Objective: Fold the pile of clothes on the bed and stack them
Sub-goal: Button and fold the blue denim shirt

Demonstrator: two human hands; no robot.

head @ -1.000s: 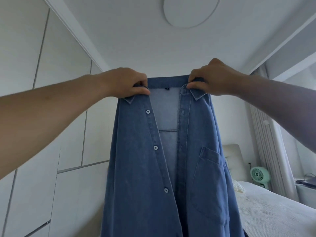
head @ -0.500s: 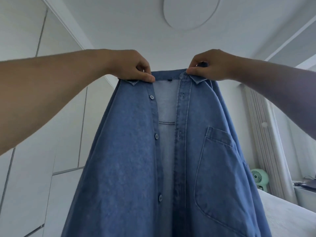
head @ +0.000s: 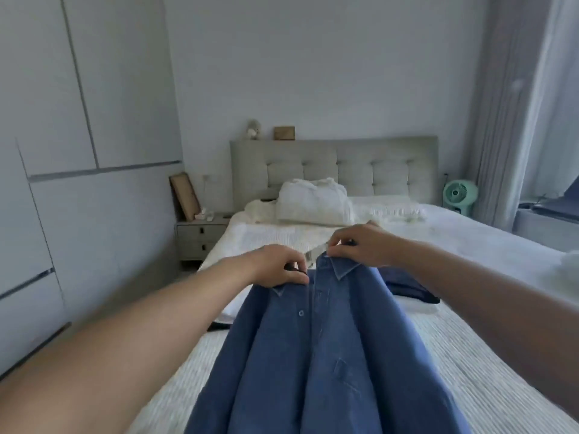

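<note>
Two hands of mine grip one blue denim shirt [head: 332, 349] at its collar, front side up, over the ribbed white bedspread of the bed [head: 470, 364]. The cloth is soft, matte, mid-blue, with small round buttons down the placket and a stitched chest pocket; it drapes toward me in long folds. My left hand [head: 275, 267] has its fingers curled, thumb pinching the left collar point. My right hand [head: 360, 244] pinches the right collar edge between thumb and bent fingers. Both forearms reach forward, bare. A dark navy garment [head: 410, 288] lies flat just beyond the shirt's right shoulder; crumpled white clothes [head: 313, 198] sit near the tufted headboard [head: 388, 164].
</note>
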